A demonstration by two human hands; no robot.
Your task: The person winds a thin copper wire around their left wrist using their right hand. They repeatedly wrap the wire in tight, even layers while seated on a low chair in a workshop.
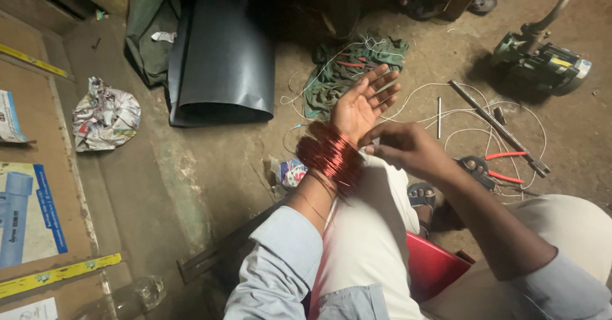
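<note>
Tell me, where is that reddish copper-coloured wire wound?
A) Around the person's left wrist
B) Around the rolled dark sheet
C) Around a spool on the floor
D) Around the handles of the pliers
A: the coil of reddish wire circles the wrist just below the open left hand, while the right hand pinches at it.

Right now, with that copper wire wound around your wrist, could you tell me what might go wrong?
The coil of copper wire sits tight around the wrist below the open left hand; more turns could pinch it or make it hard to slide off. The right hand pinches the thin strand close to the coil, so a slip could loosen the turns. White wires lying on the floor beside the pliers could snag a foot.
</note>
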